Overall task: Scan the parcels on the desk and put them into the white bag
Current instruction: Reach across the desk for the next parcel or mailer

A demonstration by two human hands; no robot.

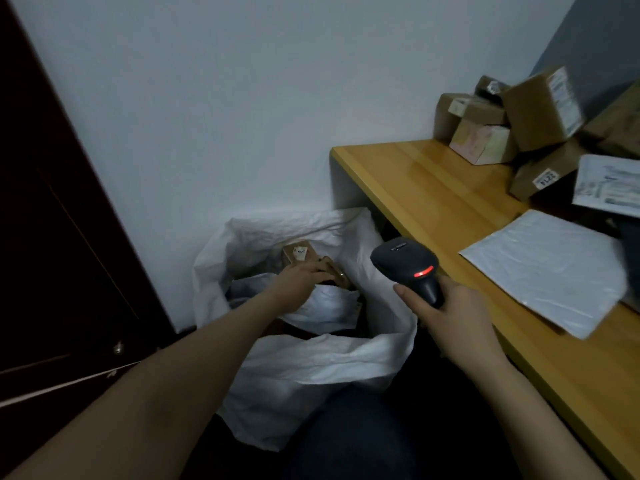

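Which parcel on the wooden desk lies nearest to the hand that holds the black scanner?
The flat white plastic mailer, which lies just beside the right hand. The brown cardboard boxes are piled farther back.

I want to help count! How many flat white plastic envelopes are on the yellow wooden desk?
2. One flat white plastic envelope lies near the yellow wooden desk's front edge; a labelled white envelope rests behind it. More may be hidden off-frame.
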